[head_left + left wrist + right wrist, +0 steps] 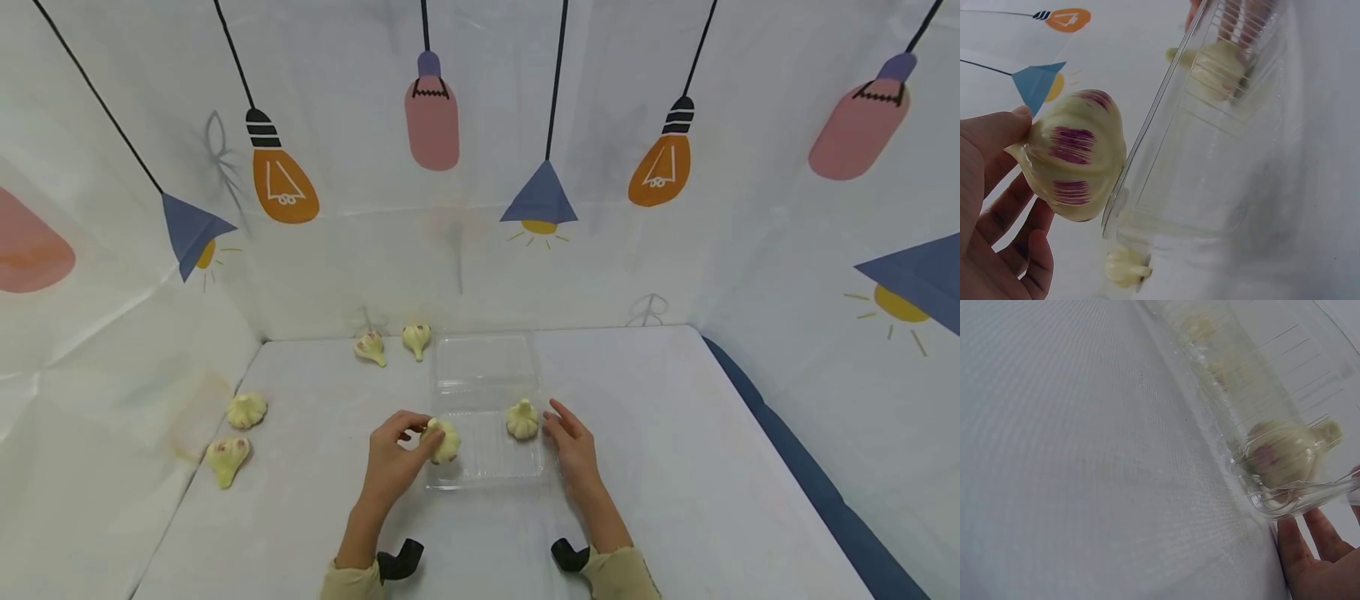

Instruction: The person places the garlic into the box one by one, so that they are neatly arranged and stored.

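One garlic bulb sits pinched in the grip of the left hand, thumb and fingertips curled round it, right at the left rim of the clear plastic container on the tabletop. The left wrist view shows its purple-streaked skin just beside the container wall. A second bulb already lies inside, near the right side. The right hand rests with fingers straight and relaxed against the container's right edge, holding nothing. To do this well, I would judge it best to lift the bulb clear over the rim, brace the light container with the right hand, and set it down apart from the second bulb. Four other bulbs lie further off, two near the backdrop, two at the left.
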{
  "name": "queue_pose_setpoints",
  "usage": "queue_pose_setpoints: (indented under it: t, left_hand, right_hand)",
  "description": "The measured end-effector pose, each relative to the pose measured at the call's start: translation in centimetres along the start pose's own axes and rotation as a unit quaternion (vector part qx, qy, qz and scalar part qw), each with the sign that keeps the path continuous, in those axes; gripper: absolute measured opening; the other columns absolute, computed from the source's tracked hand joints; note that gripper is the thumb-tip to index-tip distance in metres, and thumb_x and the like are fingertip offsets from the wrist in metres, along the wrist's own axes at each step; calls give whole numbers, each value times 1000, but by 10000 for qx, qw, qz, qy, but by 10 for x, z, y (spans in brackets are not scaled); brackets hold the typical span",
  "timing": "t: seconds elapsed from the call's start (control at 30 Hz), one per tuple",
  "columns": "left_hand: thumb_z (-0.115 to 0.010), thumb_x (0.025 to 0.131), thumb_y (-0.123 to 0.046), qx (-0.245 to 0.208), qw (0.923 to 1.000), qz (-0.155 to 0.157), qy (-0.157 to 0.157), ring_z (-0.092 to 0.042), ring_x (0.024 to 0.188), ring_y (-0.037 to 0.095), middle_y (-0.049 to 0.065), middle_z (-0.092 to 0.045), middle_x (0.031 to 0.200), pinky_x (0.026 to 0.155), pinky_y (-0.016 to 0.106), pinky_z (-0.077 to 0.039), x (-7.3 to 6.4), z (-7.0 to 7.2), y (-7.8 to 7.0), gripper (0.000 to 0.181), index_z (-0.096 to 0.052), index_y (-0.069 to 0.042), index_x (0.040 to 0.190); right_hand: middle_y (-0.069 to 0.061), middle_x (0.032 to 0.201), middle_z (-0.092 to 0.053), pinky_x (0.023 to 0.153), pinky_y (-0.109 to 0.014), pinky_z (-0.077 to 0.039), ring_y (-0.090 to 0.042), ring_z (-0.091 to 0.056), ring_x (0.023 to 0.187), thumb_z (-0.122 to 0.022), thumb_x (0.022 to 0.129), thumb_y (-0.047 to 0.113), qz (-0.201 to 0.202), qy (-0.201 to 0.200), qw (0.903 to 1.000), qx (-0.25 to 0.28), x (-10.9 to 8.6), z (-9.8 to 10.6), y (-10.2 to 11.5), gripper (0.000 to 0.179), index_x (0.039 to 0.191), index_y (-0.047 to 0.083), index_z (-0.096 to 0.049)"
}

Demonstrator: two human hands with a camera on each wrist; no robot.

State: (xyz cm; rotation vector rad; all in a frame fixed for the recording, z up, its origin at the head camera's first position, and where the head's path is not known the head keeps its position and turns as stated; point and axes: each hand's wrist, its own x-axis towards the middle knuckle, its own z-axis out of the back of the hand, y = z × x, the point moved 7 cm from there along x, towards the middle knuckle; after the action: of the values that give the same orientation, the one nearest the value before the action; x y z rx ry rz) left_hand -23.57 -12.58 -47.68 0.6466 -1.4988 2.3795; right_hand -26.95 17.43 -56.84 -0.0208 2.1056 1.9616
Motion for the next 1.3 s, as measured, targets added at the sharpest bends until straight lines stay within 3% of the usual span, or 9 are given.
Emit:
queue_pose_setpoints:
  t: [0.2,0.4,0.67,1.3]
  left_hand:
    - [-82,80,-19,-123,9994,-284,173,-62,82,13,-8,-67,89,65,42,-51,1,-16,-4,17,-72,-17,94]
    - [-82,80,-21,-181,9989,-358,257,-61,81,10,-13,-65,88,63,40,-51,4,-29,-6,18,-72,-20,94]
    - [-83,79,-18,-297,9968,-663,342,-62,80,11,-9,-66,88,62,38,-51,6,-47,-10,18,-72,-16,94]
    - [-79,83,-28,-289,9955,-337,839,-62,82,10,-12,-66,89,68,43,-51,4,-83,-18,17,-73,-19,95]
  right_hand:
    - [-16,132,-55,89,-28,-46,-28,-55,114,-56,99,14,74,30,9999,62,-2,1,0,44,142,14,-50]
    - [-14,133,-55,91,-30,-45,-27,-55,115,-57,99,17,0,-4,10000,-34,-1,2,0,44,143,15,-50]
    - [-14,135,-54,94,-33,-44,-27,-53,117,-57,100,17,-19,34,10000,-27,0,2,0,44,143,15,-49]
    - [-14,133,-55,95,-35,-44,-27,-55,115,-57,99,18,-22,4,10000,-25,2,3,-3,44,142,16,-51]
